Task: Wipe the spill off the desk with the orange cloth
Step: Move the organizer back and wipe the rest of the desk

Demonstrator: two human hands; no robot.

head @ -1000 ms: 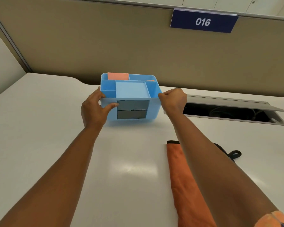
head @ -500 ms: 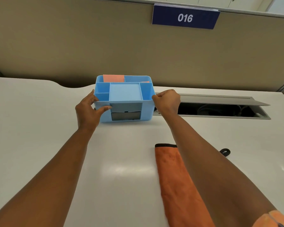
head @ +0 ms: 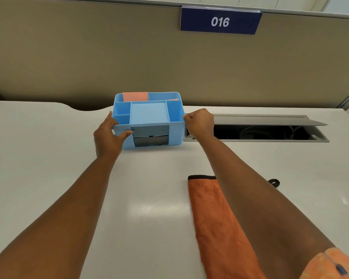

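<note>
Organizer (head: 149, 119), 12 o'clock on worktop (head: 38, 158): grasped by left hand (head: 107, 137) and right hand (head: 199, 124), shifted back; cloth (head: 216, 222) at 5 o'clock untouched, wiping pending.

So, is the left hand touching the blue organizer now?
Touching. The head view shows the left hand gripping the left front corner of the blue desk organizer, thumb on its front face and fingers on its side.
</note>
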